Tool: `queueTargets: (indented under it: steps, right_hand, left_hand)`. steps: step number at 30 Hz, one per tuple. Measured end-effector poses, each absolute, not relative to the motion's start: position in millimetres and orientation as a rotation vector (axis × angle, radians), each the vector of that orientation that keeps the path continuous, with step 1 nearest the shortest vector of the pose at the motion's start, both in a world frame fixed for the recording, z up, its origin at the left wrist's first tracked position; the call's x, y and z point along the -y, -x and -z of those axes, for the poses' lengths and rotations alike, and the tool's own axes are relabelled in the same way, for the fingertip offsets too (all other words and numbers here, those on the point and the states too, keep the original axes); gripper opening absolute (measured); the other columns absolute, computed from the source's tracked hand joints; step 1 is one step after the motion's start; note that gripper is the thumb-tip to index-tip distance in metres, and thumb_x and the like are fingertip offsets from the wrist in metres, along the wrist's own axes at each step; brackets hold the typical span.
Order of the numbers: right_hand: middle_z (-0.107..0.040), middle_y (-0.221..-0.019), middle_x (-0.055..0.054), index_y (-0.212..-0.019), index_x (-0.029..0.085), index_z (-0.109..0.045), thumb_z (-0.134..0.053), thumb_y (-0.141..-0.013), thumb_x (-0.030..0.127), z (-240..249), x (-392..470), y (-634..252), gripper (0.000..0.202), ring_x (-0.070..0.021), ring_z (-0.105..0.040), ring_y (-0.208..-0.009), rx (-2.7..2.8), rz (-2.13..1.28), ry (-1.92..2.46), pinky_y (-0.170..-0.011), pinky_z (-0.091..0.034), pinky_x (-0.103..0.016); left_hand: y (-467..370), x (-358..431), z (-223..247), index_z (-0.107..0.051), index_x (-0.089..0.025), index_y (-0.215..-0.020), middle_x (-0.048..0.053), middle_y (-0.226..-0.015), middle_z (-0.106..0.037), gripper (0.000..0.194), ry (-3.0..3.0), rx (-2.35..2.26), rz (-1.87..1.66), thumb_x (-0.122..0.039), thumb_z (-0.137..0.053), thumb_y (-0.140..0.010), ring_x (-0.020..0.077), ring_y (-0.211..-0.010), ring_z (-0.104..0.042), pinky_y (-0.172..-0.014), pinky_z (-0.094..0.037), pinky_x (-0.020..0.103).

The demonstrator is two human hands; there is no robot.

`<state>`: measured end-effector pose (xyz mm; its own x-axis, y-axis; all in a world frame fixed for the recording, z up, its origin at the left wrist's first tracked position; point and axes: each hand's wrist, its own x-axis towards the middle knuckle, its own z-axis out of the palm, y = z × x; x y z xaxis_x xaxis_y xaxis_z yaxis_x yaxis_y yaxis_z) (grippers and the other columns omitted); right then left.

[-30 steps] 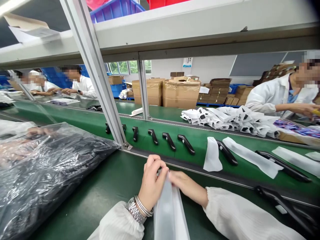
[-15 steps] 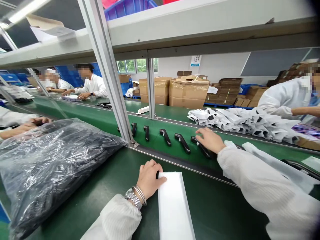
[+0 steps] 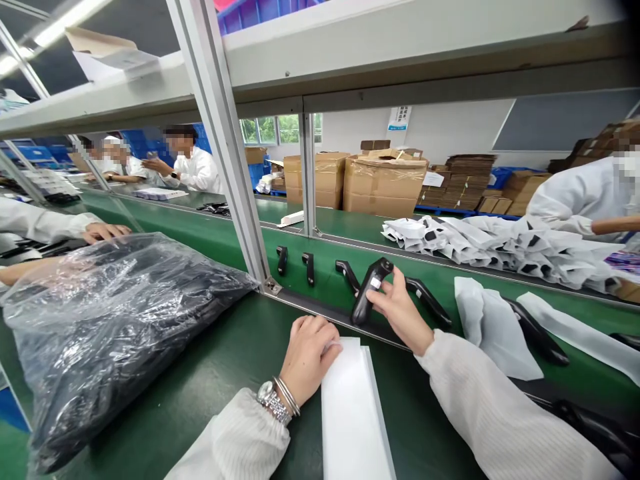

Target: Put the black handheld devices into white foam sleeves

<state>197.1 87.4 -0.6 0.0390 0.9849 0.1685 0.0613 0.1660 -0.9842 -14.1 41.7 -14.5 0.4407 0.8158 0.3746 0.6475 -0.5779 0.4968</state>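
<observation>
My right hand is closed around a black angled handle with a small white label. It holds the handle tilted, just above the near edge of the belt. My left hand grips the upper end of a stack of thin white sleeves on the bench, thumb on top and fingers curled. More black handles lie spaced along the green belt, among them one just right of my right hand and one further left. A white sleeve lies beside another handle.
A large clear bag of dark items covers the bench at left, beside a co-worker's hands. A metal post rises ahead under a shelf. White-wrapped pieces lie heaped beyond the belt. Co-workers sit across and at right.
My right hand has picked up a black handle from the belt and brought it left and nearer. My left hand stays at the sleeves, its thumb slightly shifted. The view has shifted slightly.
</observation>
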Motion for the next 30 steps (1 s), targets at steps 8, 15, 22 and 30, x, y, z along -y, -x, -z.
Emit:
queueTargets:
  steps: [8,15,22,30]
  right_hand:
    - [-0.052,-0.125,-0.004,-0.127,0.033,-0.042,-0.056,-0.090,0.043,17.4,-38.2,-167.3,0.041,-0.0192,-0.062,-0.103,1.251,-1.316,0.903,-0.091,-0.051,-0.037]
    - [-0.063,-0.091,-0.001,-0.099,0.022,-0.059,-0.064,-0.083,0.035,35.1,-26.2,-155.4,0.021,-0.0176,-0.063,-0.084,1.440,-1.456,0.877,-0.075,-0.052,-0.032]
    - [-0.065,-0.095,-0.004,-0.103,0.023,-0.061,-0.052,-0.088,0.030,13.6,-13.1,-163.3,0.019,-0.0188,-0.061,-0.088,1.713,-1.133,1.153,-0.077,-0.048,-0.034]
    - [-0.063,-0.085,0.000,-0.089,0.023,-0.063,-0.065,-0.071,0.020,5.8,9.5,-143.4,0.018,-0.0202,-0.058,-0.086,2.326,-0.919,1.205,-0.082,-0.044,-0.035]
  left_hand:
    - [0.2,-27.3,4.6,-0.058,-0.021,-0.074,0.002,-0.093,-0.050,0.010,-2.015,-1.080,-1.074,-0.019,-0.064,-0.081,0.0199,-0.093,-0.053,-0.088,-0.042,0.035]
    - [3.0,-33.7,-4.1,-0.055,-0.019,-0.072,0.002,-0.086,-0.051,0.013,-1.873,-1.108,-1.194,-0.022,-0.059,-0.084,0.0176,-0.085,-0.054,-0.081,-0.046,0.031]
    - [55.7,21.0,-16.9,-0.059,-0.023,-0.075,0.000,-0.088,-0.057,0.013,-2.069,-1.219,-0.634,-0.031,-0.066,-0.083,0.0190,-0.088,-0.055,-0.082,-0.045,0.032]
    - [65.7,64.4,-26.1,-0.061,-0.024,-0.066,-0.003,-0.090,-0.057,0.022,-2.156,-1.118,-0.159,-0.006,-0.072,-0.073,0.0170,-0.093,-0.055,-0.092,-0.040,0.032]
